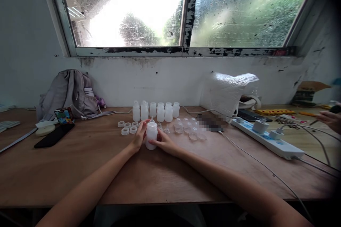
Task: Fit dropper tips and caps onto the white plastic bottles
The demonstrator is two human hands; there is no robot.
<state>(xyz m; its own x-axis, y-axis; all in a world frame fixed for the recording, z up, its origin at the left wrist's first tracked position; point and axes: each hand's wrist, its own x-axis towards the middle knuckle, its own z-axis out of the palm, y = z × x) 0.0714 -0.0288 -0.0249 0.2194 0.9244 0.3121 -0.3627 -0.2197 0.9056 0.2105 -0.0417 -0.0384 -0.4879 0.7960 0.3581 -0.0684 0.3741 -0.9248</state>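
One held bottle (151,140) stands upright at the middle of the table (87,173), clasped between the person's left hand (139,136) and right hand (165,141), both closed on its sides, the right thumb across its front. One clear teat (152,117) sits on its mouth. Behind the held bottle are six bottles (160,112) in a row, the two leftmost apparently topped with something clear. Left of it lie five visible rings (125,133); the left hand may hide more. Just right of and behind it are two loose teats (166,131), partly covered by the right hand. Farther right lie clear caps (178,126), overlapping and too faint to count surely, next to a pixelated patch (210,122) that masks something dark. Whether the held bottle's base touches the table is hard to tell. Well right of it are one power strip (269,142) and, cut off by the edge, a co-worker's hand (330,118). Well left are one phone (54,136) and one colourful box (64,115), its print too small to read.
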